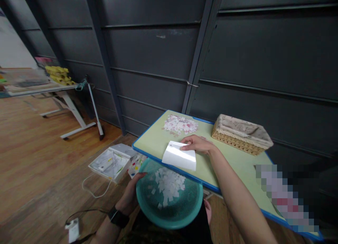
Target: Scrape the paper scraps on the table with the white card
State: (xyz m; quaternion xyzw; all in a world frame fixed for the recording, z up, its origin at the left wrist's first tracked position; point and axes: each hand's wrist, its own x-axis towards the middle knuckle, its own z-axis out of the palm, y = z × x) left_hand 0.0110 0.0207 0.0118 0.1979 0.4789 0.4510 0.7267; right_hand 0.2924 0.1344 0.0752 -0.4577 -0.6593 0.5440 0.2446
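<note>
My right hand [197,144] rests on the green, blue-edged table [155,140] and grips the top of a white plastic scraper [180,156] that stands at the table's near edge. My left hand [131,194], with a black watch on the wrist, holds the left rim of a teal mesh bowl [171,210] just below that edge. Several white paper scraps [169,184] lie in the bowl. A pile of white and pink paper scraps [180,124] sits at the far end of the table, beyond the scraper.
A lined wicker basket [241,134] stands at the table's far right by the dark metal wall. On the wooden floor to the left lie an open white box [112,163] and a cable. Another table [34,87] with yellow items stands far left.
</note>
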